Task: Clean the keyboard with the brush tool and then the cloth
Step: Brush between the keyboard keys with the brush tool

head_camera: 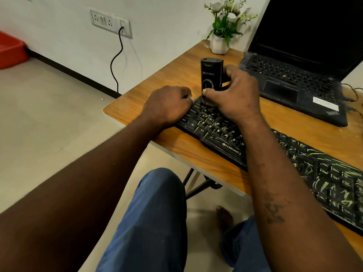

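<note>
The right hand [235, 97] is clamped around the upright black plastic brush tool [211, 75], bristles down on the keys at the far left end of the long black keyboard with yellow-green markings [225, 134], which runs along the near edge of the wooden bench [196, 156]. The left hand [169, 105] sits curled at that same end, bracing it; whether its fingers actually clasp the keyboard's edge cannot be told. This looks like early brushing: most keys to the right appear unswept, and no cloth is in sight, so the wipe is yet to come. A black open laptop [294, 75] sits toward the far edge.
</note>
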A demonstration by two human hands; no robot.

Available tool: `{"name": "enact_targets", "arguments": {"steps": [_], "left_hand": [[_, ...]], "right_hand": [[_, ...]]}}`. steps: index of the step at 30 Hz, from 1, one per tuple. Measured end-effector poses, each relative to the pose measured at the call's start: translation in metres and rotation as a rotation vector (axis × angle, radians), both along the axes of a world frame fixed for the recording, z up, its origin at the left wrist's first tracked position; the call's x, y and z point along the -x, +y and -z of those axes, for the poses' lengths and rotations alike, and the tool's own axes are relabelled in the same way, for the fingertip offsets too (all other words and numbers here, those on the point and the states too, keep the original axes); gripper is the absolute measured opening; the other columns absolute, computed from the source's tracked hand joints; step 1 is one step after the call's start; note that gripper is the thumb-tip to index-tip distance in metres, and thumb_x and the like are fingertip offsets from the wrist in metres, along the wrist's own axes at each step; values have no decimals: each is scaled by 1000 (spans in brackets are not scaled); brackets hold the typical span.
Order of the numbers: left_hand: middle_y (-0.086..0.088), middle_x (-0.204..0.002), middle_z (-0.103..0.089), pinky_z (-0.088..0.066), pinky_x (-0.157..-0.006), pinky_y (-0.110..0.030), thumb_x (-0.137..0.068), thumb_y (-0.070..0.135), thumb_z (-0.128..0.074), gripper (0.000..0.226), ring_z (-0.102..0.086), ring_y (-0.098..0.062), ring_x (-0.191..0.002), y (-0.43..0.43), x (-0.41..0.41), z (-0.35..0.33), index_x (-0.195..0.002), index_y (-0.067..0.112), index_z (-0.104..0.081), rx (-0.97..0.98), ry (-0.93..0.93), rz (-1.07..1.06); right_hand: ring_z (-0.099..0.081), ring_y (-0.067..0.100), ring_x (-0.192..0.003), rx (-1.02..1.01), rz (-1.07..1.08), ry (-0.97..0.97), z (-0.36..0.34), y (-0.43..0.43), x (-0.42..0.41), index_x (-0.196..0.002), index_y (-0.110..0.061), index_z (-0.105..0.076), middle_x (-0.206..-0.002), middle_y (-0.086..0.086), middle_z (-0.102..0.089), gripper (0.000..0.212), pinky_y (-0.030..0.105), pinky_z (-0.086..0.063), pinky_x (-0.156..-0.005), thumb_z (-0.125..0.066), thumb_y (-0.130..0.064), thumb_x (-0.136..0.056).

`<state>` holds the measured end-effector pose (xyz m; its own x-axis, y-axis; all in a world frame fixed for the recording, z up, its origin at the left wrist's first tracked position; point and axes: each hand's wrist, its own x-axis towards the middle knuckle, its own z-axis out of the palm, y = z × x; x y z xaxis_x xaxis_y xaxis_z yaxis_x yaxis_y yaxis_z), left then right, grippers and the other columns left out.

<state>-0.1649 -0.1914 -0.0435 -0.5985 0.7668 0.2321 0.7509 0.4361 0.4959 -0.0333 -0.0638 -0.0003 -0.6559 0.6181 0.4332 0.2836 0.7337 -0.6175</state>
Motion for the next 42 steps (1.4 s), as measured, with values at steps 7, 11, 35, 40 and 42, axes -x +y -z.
{"name": "enact_targets", "arguments": {"steps": [7, 11, 35, 40, 42], "left_hand": [[5, -80, -66, -40, -64, -34, -104, 45, -45, 29, -60, -14, -75, -1, 0, 1, -94, 28, -66, -17, -6, 12], [4, -83, -66, -38, -68, -35, -104, 45, -44, 28, -61, -18, -81, 0, 1, 1, -95, 29, -65, -12, 12, 8], [4, -85, -67, -39, -67, -35, -103, 47, -45, 26, -61, -18, -81, -1, 0, 1, -91, 32, -62, -7, -11, -3], [4, -78, -65, -39, -63, -34, -103, 45, -46, 28, -61, -17, -75, -1, 0, 3, -88, 29, -63, -23, -3, -1], [5, -79, -66, -43, -65, -35, -103, 47, -45, 29, -61, -16, -75, -1, 1, 4, -89, 30, -63, -20, -4, -1]], "right_hand": [[-71, 5, -86, 6, -100, -23, -1, -4, -1, -118, -28, -71, -103, -13, -74, 50, 38, -62, -77, -81, -44, -71], [-71, 6, -87, 29, -87, -36, -2, 0, -4, -115, -28, -71, -101, -12, -75, 51, 39, -62, -77, -81, -45, -68], [-68, 6, -90, 87, 12, -30, -4, 6, -9, -117, -28, -73, -104, -10, -73, 43, 35, -60, -80, -84, -37, -77], [-68, 6, -84, 60, -124, -79, -3, -1, -9, -109, -28, -75, -96, -11, -73, 37, 33, -59, -75, -84, -40, -75], [-68, 9, -87, 28, -54, -44, -3, -2, -6, -109, -29, -74, -99, -11, -73, 37, 36, -60, -77, -82, -42, -75]]}}
